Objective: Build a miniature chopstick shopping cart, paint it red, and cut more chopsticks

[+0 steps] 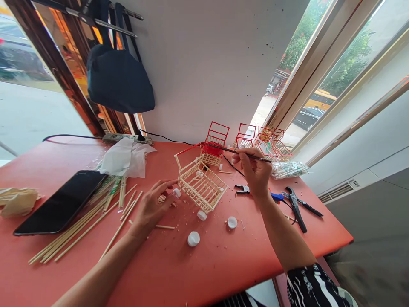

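Observation:
A small cart of pale sticks (pixel 204 187) with white cap wheels stands mid-table, its handle frame on the left partly red along the top. My left hand (pixel 156 202) is at the cart's left side, fingers bent around its lower corner by a white cap (pixel 177 193). My right hand (pixel 254 168) pinches a thin dark brush (pixel 228 150), whose tip reaches left over a red paint container (pixel 212 148) near the handle's top. Behind stands a cart with a red frame (pixel 218 129).
More red-framed carts (pixel 246 132) stand at the back right, near pliers (pixel 295 207) and a blue-handled tool (pixel 276 197). Loose caps (pixel 193 239) lie in front. Left are wooden sticks (pixel 79 226), a black tablet (pixel 60 204) and white tissue (pixel 126 157). A dark bag (pixel 119 79) hangs above.

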`<state>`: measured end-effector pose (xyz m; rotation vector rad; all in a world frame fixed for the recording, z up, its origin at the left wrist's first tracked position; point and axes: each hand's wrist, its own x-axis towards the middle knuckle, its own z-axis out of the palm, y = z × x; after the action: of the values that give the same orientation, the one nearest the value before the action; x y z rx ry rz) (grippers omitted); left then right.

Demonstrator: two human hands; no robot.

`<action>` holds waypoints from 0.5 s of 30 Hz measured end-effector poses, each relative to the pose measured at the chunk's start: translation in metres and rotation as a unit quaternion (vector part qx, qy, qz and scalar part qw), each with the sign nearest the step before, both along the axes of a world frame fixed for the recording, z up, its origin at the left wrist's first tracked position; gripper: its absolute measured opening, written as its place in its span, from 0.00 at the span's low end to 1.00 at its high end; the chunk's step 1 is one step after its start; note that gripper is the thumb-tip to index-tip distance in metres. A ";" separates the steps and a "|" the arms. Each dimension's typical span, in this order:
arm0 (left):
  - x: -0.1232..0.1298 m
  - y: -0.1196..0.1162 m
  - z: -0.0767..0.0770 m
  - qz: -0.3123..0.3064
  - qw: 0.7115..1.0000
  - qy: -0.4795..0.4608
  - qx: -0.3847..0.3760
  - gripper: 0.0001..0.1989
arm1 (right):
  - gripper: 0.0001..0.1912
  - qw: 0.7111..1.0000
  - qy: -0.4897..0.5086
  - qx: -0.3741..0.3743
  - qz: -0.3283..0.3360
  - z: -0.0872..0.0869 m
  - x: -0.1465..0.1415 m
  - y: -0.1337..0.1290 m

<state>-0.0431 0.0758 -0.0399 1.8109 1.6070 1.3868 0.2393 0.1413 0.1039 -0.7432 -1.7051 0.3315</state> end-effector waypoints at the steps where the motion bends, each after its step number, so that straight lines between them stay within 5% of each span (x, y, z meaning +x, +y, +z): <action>1: 0.000 0.000 0.000 0.000 1.000 0.000 0.000 0.19 | 0.10 1.000 0.014 -0.012 0.010 -0.001 -0.001 0.002; 8: 0.000 0.001 -0.001 -0.006 1.000 -0.007 0.001 0.20 | 0.09 0.995 0.089 -0.038 0.009 0.004 -0.003 0.001; 15: 0.002 -0.002 0.006 -0.009 1.000 -0.007 -0.014 0.19 | 0.10 0.991 0.061 -0.056 0.104 0.016 -0.023 -0.020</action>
<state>-0.0409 0.0737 -0.0337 1.7909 1.5920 1.3587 0.2165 0.1218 0.1200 -0.6131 -1.6618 0.6093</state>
